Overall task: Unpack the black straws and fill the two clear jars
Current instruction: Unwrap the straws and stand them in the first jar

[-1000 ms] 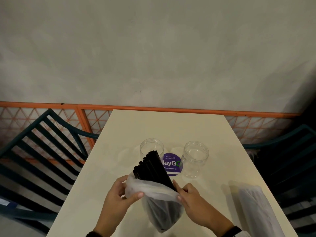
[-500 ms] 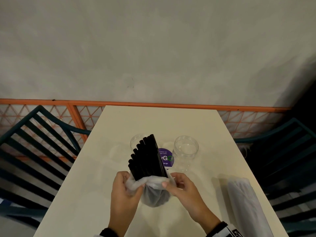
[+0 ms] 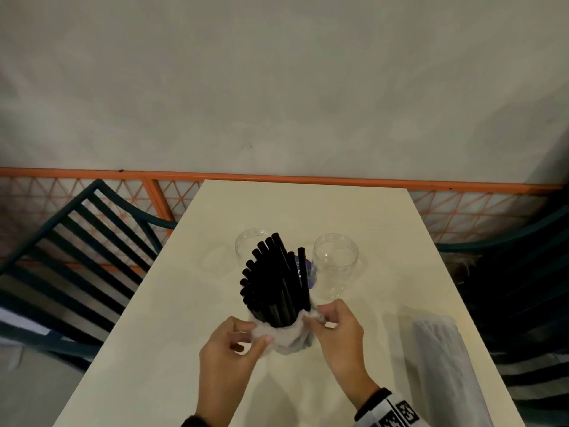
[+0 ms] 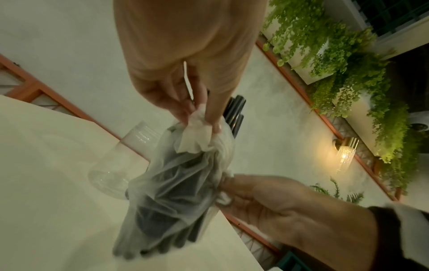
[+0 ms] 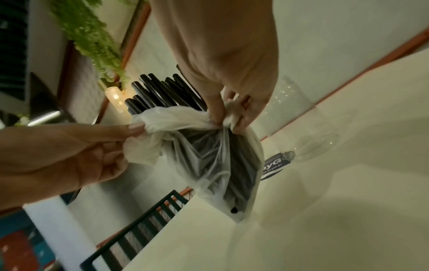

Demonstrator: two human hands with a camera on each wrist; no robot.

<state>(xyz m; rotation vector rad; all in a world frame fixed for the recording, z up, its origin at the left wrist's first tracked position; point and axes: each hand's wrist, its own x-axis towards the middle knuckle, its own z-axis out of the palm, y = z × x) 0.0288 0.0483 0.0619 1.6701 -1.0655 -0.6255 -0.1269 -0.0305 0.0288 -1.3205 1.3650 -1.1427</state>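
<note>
Head view: black straws (image 3: 275, 282) upright in plastic bag (image 3: 284, 339) on bench (image 3: 308, 211), before two clear jars (image 3: 336, 265), left hand (image 3: 229, 354) and right hand (image 3: 337, 329) pinching bag rim, left wrist view: fingers (image 4: 183, 108) pinching bunched plastic, right wrist view: fingers (image 5: 216, 108) pinching rim, straws fanned above bag.

Purple round sticker (image 5: 272, 167) on the table top (image 5: 348, 201), partly hidden by the plastic bag (image 5: 216, 161): white letters "ayG" legible, smaller line below reads "as you go". Wristband (image 3: 391, 412) on right wrist carries black-and-white square marker patterns, no readable text.
</note>
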